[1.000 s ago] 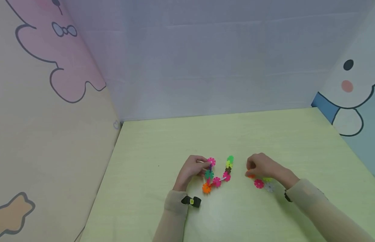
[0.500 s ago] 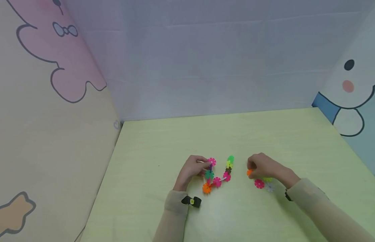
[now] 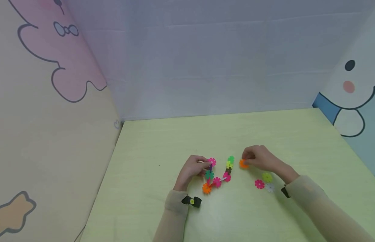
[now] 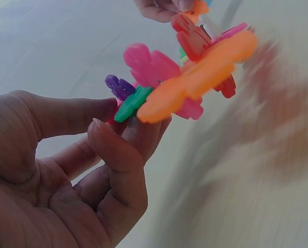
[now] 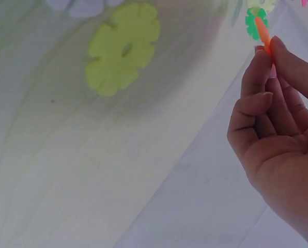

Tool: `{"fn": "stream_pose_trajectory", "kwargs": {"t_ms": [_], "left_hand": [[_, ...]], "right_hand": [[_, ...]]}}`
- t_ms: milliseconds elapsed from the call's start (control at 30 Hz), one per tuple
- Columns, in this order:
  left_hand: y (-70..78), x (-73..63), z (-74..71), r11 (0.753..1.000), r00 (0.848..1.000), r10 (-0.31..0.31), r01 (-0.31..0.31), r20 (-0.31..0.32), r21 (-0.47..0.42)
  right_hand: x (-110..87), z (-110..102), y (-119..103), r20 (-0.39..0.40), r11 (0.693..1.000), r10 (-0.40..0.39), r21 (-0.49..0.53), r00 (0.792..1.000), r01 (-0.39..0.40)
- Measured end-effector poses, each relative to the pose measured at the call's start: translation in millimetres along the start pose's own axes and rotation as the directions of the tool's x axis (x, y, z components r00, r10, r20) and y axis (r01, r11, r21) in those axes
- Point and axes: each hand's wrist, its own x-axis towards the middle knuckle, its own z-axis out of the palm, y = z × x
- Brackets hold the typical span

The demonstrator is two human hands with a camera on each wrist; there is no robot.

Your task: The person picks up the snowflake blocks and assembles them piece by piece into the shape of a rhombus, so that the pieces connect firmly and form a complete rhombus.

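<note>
My left hand [image 3: 191, 170] holds one end of a U-shaped chain of interlocking plastic snowflake discs [image 3: 216, 182]. Pink, purple, teal, orange, brown, yellow and green pieces make up this chain. In the left wrist view, thumb and fingers meet beside the teal disc [image 4: 133, 103], and a large orange disc [image 4: 200, 77] juts out in front. Right of the chain's green end [image 3: 231, 159], my right hand [image 3: 260, 158] pinches a single orange snowflake disc [image 3: 243, 164] between thumb and index finger. That disc appears edge-on in the right wrist view.
Three loose discs lie on the pale table [image 3: 157, 201] below the right hand: a pink disc [image 3: 259, 184], a yellow disc [image 3: 267, 177] and a white disc [image 3: 269, 187]. A lilac cloth wall [image 3: 220, 67] stands behind the table, with cartoon-printed walls at both sides.
My right hand has lifted the orange disc from beside the loose discs and moved it up and left towards the chain, uncovering the yellow disc. My left hand and the chain stay put.
</note>
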Motion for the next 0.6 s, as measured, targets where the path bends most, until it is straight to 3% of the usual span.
{"fn": "stream_pose_trajectory", "kwargs": {"t_ms": [200,400,600], "left_hand": [[-0.7,0.7,0.9,1.0,1.0,0.008,-0.008,0.002,0.022],[-0.7,1.9,1.8,0.999,1.0,0.008,-0.008,-0.002,0.044],[-0.6,2.6,2.5,0.999,1.0,0.001,-0.001,-0.006,0.054]], "right_hand": [[10.6,6.9,-9.4,-0.088,0.998,-0.028,0.051,0.996,0.033],[22.8,17.4,-23.2,-0.107,0.993,-0.05,0.1,0.993,0.061],[31.2,25.2,-34.0,-0.13,0.99,-0.101,0.082,0.986,0.112]]}}
